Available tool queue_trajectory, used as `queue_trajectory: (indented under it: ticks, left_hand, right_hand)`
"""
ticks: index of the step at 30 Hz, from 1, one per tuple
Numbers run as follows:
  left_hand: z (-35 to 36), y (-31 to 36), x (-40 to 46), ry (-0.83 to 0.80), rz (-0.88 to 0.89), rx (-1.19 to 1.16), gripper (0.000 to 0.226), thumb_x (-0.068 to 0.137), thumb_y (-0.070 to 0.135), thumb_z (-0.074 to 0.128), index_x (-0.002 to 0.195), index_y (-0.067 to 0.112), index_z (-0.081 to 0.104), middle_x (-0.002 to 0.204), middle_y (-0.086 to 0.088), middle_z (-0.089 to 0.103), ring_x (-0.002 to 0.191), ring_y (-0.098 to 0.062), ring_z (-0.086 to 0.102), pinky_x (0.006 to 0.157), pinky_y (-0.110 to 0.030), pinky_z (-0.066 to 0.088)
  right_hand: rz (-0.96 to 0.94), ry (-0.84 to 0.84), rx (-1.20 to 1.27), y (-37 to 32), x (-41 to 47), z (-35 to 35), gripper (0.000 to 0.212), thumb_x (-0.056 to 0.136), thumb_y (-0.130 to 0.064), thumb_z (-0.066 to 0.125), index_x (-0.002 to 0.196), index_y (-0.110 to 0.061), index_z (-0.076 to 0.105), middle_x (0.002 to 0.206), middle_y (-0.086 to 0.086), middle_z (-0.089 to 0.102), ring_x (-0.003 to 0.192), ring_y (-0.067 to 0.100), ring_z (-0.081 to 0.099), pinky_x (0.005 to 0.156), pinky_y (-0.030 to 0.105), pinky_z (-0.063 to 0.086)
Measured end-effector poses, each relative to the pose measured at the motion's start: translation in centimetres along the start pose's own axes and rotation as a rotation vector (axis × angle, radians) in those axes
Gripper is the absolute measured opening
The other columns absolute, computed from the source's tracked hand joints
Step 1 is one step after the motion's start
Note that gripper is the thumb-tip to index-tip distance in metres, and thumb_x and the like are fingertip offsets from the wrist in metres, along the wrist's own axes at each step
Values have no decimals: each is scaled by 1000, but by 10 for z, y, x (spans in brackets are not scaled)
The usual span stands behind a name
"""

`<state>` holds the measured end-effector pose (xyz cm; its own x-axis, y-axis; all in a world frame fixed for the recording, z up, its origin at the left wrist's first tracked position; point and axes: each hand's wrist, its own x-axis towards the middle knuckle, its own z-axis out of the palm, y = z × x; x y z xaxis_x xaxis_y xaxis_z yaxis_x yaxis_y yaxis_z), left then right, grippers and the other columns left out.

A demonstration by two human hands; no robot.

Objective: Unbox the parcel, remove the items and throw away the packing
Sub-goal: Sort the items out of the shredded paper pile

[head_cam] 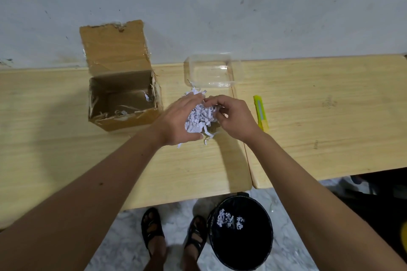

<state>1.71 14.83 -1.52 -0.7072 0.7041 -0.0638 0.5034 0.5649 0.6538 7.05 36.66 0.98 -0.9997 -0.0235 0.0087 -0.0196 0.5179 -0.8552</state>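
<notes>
A heap of white shredded paper (pixel 199 116) lies on the wooden table (pixel 66 156), and both hands gather it. My left hand (pixel 176 121) cups the heap from the left with fingers bent over it. My right hand (pixel 233 116) curls round the heap's right side and pinches shreds. To the left stands the open cardboard box (pixel 123 99), flap up against the wall, with a few shreds inside. A clear plastic container (pixel 209 72) sits behind the heap.
A yellow utility knife (pixel 261 114) lies right of my hands. A black bin (pixel 241 233) holding some shreds stands on the floor below the table edge, beside my sandalled feet. A second table (pixel 330 116) adjoins on the right.
</notes>
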Motion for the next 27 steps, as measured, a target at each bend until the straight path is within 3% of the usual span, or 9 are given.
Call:
queue_trajectory:
  ticks: [4,7,9,11,13,16,21,24,27]
  left_hand:
    - [8,-9,1,-31,8,31,107,75,41,87,161,15,29,166,-4,34,159,-23,18,129,-44,17]
    - [12,-13,-1,0,-12,13,91,81,30,87,157,15,39,160,-6,45,155,-25,30,127,-46,24]
    - [14,-18,-4,65,20,18,80,83,26,85,152,13,47,153,-7,53,148,-27,42,124,-38,29]
    - [15,-22,-5,100,50,47,73,84,24,84,148,10,53,147,-8,59,139,-28,52,118,-29,32]
    - [15,-25,-4,115,71,62,66,86,21,81,145,8,55,142,-10,62,132,-30,57,114,-34,38]
    - [13,-25,-1,134,66,78,60,89,23,78,143,6,56,139,-12,64,129,-32,58,112,-43,44]
    - [13,-23,10,120,-39,30,56,95,21,74,146,7,54,145,-11,61,136,-30,55,113,-33,35]
    - [10,-20,17,137,-97,-54,55,94,22,75,145,9,55,143,-10,62,133,-29,57,111,-33,39]
    - [9,-19,20,163,-137,-167,51,93,22,77,140,14,60,133,-5,69,124,-22,62,96,-21,39]
  right_hand:
    - [-32,31,-73,6,-2,10,36,78,5,76,107,-15,75,121,1,64,109,16,65,92,31,57]
    - [-90,57,-215,9,-2,15,23,81,-8,78,103,-16,75,110,0,71,111,25,62,101,39,46]
    - [-138,63,-279,11,-4,17,21,85,-14,74,106,-15,75,115,0,72,117,28,59,106,39,40]
    - [-93,0,-279,12,-8,17,35,84,-22,77,118,-17,71,132,2,64,128,25,55,110,38,40]
    - [-13,-113,-277,15,-12,16,61,78,-33,83,134,-24,62,149,0,48,134,19,50,109,32,42]
    - [19,-213,-292,19,-14,19,86,71,-37,89,146,-25,48,153,-4,37,127,13,54,102,30,49]
    - [20,-129,-274,19,-5,24,59,77,-21,84,130,-17,57,122,2,61,100,17,58,88,44,53]
    - [61,-87,-170,19,2,21,43,82,-20,81,121,-20,63,106,-1,69,93,19,66,84,41,55]
    - [119,-63,-133,21,9,16,32,87,-22,79,116,-22,67,90,-10,71,83,13,67,79,35,57]
